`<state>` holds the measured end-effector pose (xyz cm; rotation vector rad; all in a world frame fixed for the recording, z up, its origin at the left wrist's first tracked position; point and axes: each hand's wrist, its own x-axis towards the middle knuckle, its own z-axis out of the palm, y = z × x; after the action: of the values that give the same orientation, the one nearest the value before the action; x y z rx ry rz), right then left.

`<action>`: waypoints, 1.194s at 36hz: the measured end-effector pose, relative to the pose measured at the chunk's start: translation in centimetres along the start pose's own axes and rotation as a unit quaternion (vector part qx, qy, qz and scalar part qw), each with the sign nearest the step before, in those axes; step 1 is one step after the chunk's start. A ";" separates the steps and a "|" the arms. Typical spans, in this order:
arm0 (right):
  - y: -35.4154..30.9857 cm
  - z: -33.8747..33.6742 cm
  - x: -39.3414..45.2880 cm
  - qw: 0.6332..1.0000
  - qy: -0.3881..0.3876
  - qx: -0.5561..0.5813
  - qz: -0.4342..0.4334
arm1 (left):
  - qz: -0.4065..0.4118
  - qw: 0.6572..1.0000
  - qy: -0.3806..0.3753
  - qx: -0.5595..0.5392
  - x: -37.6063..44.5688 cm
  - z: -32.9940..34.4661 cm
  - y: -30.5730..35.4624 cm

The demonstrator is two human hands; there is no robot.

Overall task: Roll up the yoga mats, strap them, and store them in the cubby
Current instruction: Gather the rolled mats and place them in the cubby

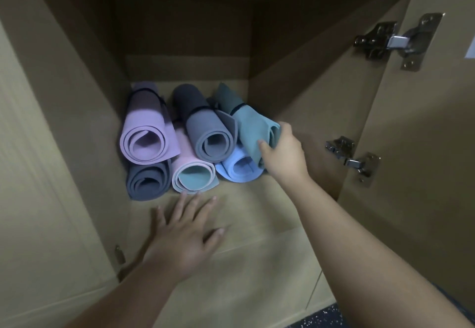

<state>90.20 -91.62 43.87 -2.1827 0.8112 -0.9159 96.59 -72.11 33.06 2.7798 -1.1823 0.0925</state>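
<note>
Six rolled yoga mats lie stacked at the back of the wooden cubby (257, 214), their open ends facing out. In the bottom row sit a dark grey mat (147, 181) at the left, a pink mat with a teal inside (194, 173) in the middle and a light blue mat (237, 167) at the right. On top rest a lilac mat (147, 135), a slate grey mat (210, 135) and a teal mat (250, 127), which leans tilted against the slate one. Dark straps (199, 108) circle the upper rolls near their far ends. The right hand (282, 153) grips the near end of the teal mat, thumb on its front face and fingers curled round its right edge. The left hand (185, 235) rests palm down on the cubby floor just before the pink mat, its fingers spread and straight. The cubby door (424, 135) stands open at the right on two metal hinges (395, 40).
</note>
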 end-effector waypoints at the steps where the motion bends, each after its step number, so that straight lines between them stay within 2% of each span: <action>1: -0.2 0.2 0.4 1.000 -0.005 0.011 0.001 | 0.000 1.000 -0.001 0.000 0.0 0.0 0.0; 11: -3.1 3.1 4.1 0.993 -0.084 0.084 -0.023 | 0.005 1.000 -0.006 -0.012 0.0 0.0 -0.2; 19: -4.6 4.2 4.6 0.954 -0.128 0.268 -0.050 | 0.005 1.000 -0.007 -0.023 -0.1 -0.1 -0.2; 21: -4.3 4.7 4.4 0.963 -0.116 0.241 -0.029 | 0.004 1.000 -0.007 -0.021 0.0 -0.1 -0.2; 24: -3.1 5.5 4.1 0.986 -0.098 0.136 -0.001 | 0.002 1.000 -0.010 -0.015 -0.1 -0.2 -0.1; 29: -2.4 6.9 3.6 0.993 -0.109 0.033 0.036 | 0.001 1.000 -0.007 -0.028 0.0 0.0 -0.3; 31: -2.3 7.2 3.4 0.996 -0.078 0.009 0.032 | 0.003 1.000 -0.007 -0.025 0.0 0.0 -0.3; 33: -2.4 7.3 2.9 0.999 -0.034 -0.022 -0.008 | 0.001 1.000 -0.009 -0.024 0.0 0.0 -0.3; 37: -2.3 7.4 2.0 0.997 0.004 0.032 -0.075 | 0.003 1.000 -0.003 -0.023 -0.1 0.0 -0.3; 43: -2.2 6.1 1.6 0.993 0.062 0.074 -0.070 | 0.002 1.000 -0.013 -0.021 -0.1 -0.2 -0.1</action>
<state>96.43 -89.60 42.69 -2.0902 0.6311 -1.1550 96.61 -71.93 33.28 2.7503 -1.1833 0.0305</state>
